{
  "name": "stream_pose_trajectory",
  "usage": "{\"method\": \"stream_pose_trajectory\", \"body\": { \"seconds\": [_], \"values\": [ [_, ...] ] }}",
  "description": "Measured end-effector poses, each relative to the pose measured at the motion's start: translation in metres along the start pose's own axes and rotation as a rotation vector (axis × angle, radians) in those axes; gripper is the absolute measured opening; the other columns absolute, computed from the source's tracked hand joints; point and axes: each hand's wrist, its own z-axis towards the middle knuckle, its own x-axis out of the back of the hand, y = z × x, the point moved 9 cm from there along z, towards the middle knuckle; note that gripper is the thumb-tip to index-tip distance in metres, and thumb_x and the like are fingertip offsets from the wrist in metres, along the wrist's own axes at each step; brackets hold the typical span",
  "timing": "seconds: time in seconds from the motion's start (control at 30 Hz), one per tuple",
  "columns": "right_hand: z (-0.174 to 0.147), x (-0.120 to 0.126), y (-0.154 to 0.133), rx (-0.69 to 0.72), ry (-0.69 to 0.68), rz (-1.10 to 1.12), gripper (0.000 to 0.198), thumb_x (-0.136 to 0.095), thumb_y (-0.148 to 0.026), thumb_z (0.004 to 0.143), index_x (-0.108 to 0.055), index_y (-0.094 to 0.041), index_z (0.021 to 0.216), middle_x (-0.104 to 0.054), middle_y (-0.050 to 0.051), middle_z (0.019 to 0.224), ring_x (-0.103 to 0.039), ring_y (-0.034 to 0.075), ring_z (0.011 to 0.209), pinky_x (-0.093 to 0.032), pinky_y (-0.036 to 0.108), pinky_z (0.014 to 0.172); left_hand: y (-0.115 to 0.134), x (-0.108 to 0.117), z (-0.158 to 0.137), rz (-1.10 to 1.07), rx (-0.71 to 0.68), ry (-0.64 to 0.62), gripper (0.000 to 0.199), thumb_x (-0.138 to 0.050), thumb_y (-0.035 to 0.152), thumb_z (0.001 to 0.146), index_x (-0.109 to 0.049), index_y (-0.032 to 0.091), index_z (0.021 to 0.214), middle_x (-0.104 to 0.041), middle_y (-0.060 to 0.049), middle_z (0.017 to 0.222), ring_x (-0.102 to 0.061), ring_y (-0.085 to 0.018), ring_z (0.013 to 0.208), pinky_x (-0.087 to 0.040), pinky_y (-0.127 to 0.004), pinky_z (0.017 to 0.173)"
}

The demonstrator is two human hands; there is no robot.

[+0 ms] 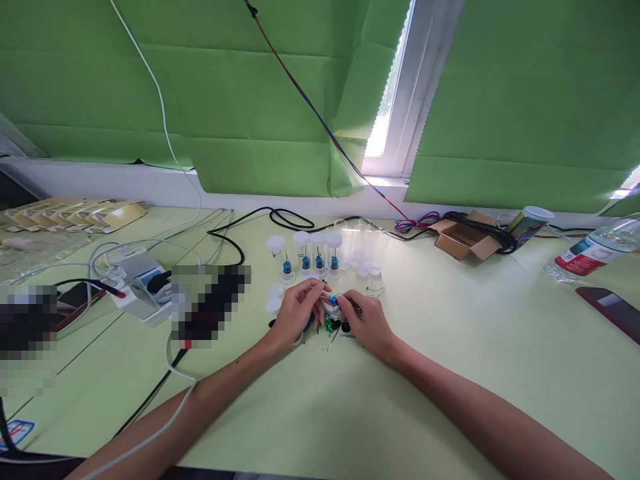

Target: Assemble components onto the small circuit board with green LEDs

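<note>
My left hand (301, 308) is closed in a pinch, with a thin metal rod at its fingertips. Opposite it, my right hand (367, 319) pinches a small blue part (334, 301) that meets the rod between the two hands. Below the fingers lie small green parts (329, 325), a black round piece (345, 327) and a bent metal wire (330, 342). Loose white caps (273, 305) sit left of my left hand. Just beyond stand several clear tubes with white caps, each holding a blue piece (305, 263) on a rod.
Empty clear tubes (363, 250) stand behind my right hand. At right are an open cardboard box (463, 243), a canister (531, 227), a water bottle (590, 253) and a dark red phone-like object (613, 313). A white power strip (137, 283) and cables lie left.
</note>
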Motion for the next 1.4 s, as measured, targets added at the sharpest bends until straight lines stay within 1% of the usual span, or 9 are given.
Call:
{"method": "stream_pose_trajectory", "body": {
  "seconds": [0.67, 1.4],
  "values": [
    [0.001, -0.0005, -0.0014, 0.007, -0.003, -0.03, 0.037, -0.042, -0.039, 0.098, -0.06, -0.018, 0.074, -0.059, -0.001, 0.058, -0.05, 0.012, 0.053, -0.039, 0.023, 0.056, 0.0007, -0.0011, -0.0004, 0.003, 0.017, 0.007, 0.029, -0.056, 0.046, 0.087, -0.06, 0.017, 0.083, -0.058, 0.003, 0.05, -0.056, -0.013, 0.039, -0.04, -0.021, 0.037],
    [0.0007, -0.0022, 0.0008, 0.003, -0.011, -0.025, 0.038, -0.042, -0.038, 0.098, -0.058, -0.018, 0.071, -0.059, -0.001, 0.058, -0.049, 0.011, 0.053, -0.038, 0.024, 0.056, 0.0017, -0.0018, -0.0005, 0.005, 0.022, 0.004, 0.031, -0.056, 0.047, 0.086, -0.06, 0.017, 0.082, -0.058, 0.002, 0.05, -0.056, -0.013, 0.04, -0.042, -0.022, 0.038]
  ]
}}
